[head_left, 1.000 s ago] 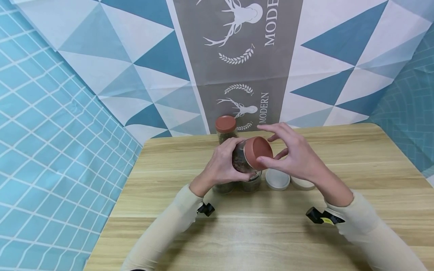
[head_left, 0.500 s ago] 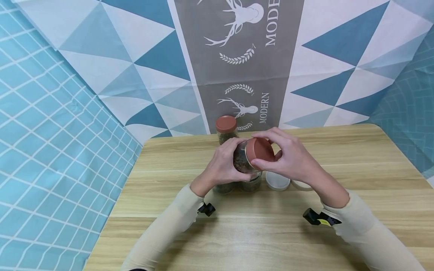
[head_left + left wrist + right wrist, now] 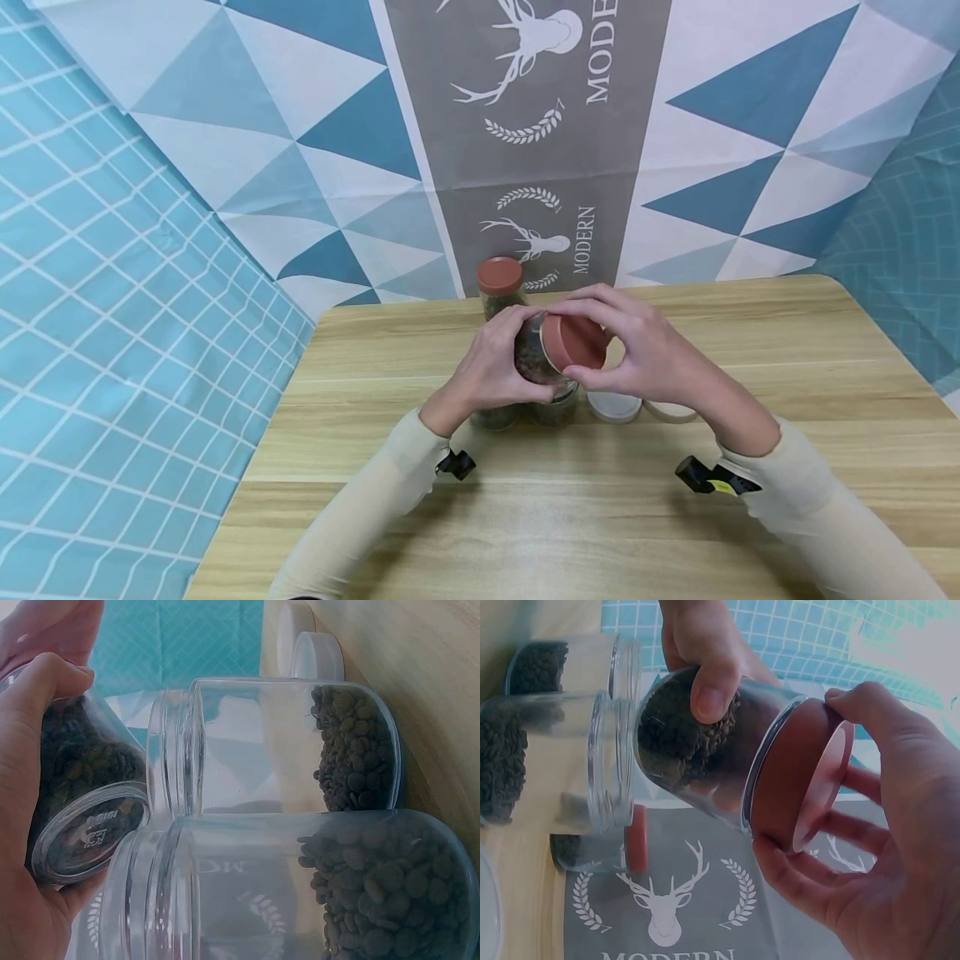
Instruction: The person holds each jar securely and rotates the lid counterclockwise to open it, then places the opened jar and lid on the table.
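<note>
My left hand (image 3: 487, 362) grips a tilted glass jar (image 3: 705, 761) by its body, above the table. Dark grains or pellets fill part of it, and its embossed base shows in the left wrist view. On its mouth sits a reddish-brown lid (image 3: 791, 776). The fingers and thumb of my right hand (image 3: 645, 346) curl round this lid's rim from either side. Just below the held jar, two lidless glass jars (image 3: 259, 750) stand side by side with dark pellets at the bottom. The left hand partly covers them in the head view.
Another jar with a reddish-brown lid (image 3: 499, 275) stands behind, near the table's back edge. Two pale round lids, one whitish (image 3: 615, 406) and one cream-rimmed (image 3: 671, 412), lie to the right of the lidless jars. A patterned cloth (image 3: 562, 150) hangs behind the table (image 3: 525, 517).
A second ago my right fingers were spread around the lid; they then came onto its rim and have since shifted their grip round it. The left hand and jar have barely moved.
</note>
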A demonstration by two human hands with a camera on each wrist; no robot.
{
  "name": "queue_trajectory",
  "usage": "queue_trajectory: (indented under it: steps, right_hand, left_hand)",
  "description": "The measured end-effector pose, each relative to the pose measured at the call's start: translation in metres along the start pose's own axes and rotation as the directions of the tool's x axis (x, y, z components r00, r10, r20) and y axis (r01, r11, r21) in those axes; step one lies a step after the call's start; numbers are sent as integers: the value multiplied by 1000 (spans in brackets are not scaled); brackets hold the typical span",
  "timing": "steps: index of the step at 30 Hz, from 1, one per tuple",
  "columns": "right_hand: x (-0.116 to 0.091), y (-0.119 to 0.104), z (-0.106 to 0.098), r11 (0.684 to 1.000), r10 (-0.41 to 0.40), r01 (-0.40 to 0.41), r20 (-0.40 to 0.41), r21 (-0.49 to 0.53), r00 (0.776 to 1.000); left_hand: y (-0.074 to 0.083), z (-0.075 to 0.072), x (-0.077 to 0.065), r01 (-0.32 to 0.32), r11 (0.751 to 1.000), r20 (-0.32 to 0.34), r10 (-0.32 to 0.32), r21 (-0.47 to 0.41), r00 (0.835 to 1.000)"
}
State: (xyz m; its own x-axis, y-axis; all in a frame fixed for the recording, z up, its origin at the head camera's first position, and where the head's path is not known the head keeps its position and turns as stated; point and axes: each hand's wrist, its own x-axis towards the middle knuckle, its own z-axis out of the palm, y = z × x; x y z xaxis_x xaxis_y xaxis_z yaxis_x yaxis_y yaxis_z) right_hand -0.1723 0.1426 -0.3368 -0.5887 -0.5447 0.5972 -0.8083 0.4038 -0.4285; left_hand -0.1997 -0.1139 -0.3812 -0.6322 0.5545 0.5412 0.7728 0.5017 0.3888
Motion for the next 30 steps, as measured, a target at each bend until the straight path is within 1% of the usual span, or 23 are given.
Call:
queue_trajectory:
  steps: [4,8,12,15,18,21,26,30]
  right_hand:
    - [-1,3,0,995,-94,94,8,-44,996]
    - [-2,5,0,986,-160,160,19,-48,987]
    - [-2,6,0,981,-192,192,15,-33,981]
    - [-2,6,0,980,-195,195,14,-26,981]
    - [-3,6,0,983,-181,182,24,-25,983]
    - [-5,6,-3,990,-138,139,39,-34,990]
    - [-6,4,-7,999,-38,40,37,-32,999]
    - [-5,2,-7,998,53,-53,10,30,999]
  left_hand:
    - [-1,1,0,-9,1000,-1,9,9,1000]
    - [-2,1,-1,-12,1000,-2,12,7,1000]
    - [-1,1,-1,-11,1000,-3,11,2,1000]
    - [-1,2,-1,-10,1000,-2,10,-1,1000]
    - [-1,2,-1,-9,1000,-2,9,0,1000]
    - [-2,2,-1,-9,1000,-1,9,-2,1000]
    - [-3,1,-1,1,1000,-5,-1,-6,1000]
    - [-4,1,-1,18,1000,-2,-18,-13,1000]
